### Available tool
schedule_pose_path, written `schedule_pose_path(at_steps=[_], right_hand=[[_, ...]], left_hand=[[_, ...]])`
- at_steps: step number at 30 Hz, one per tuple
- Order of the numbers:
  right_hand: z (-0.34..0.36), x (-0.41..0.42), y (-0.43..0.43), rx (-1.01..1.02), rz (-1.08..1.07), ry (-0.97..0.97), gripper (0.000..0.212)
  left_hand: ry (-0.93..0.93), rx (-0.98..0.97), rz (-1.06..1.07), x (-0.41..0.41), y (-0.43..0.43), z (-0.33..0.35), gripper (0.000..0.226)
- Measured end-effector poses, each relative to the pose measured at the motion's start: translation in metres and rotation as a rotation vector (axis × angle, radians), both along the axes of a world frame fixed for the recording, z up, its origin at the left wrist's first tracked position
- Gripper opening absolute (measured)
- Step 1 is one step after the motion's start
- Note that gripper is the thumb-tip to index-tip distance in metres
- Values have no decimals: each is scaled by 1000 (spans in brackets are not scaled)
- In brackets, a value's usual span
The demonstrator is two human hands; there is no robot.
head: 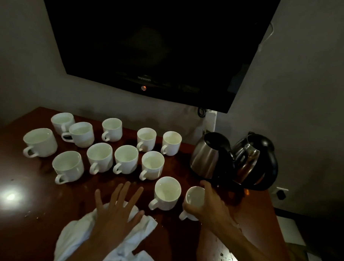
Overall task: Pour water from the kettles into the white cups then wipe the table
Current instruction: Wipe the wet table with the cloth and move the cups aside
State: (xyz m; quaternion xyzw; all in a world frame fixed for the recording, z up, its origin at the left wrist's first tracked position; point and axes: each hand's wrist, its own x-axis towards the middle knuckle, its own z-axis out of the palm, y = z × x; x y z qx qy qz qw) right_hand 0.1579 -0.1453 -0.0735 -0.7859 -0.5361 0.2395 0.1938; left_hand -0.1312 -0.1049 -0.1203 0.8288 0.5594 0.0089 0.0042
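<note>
Most likely a hotel or guest room, dimly lit; hard to say for certain. Told by a large dark television point(151, 40) fixed to a plain grey wall point(22, 54), with a coiled cable point(202, 111) just under its lower right corner. Below it, a glossy brown wooden bench point(27, 183) set against that wall, bearing two electric kettles point(205, 157) side by side at the right, twelve plain matching white cups point(126, 159), and a white cloth point(74, 234) crumpled at the near edge.

Cups point(126, 159) stand left of two kettles point(233, 158), behind a cloth point(80, 231).
</note>
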Motion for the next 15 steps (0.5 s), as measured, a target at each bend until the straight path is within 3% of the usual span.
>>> schedule_pose_path(at_steps=[5, 7, 10, 15], right_hand=[[-1, -3, -7, -12, 11, 64, 117], [2, -9, -12, 9, 28, -21, 118], [17, -29, -26, 112, 117, -201, 109], [20, -99, -51, 333, 276, -266, 90]], left_hand=[[-14, -33, 21, -12, -12, 9, 66], [-31, -35, 25, -20, -19, 15, 65], [-49, -35, 41, -31, -29, 24, 64], [-23, -61, 45, -52, -51, 25, 63]])
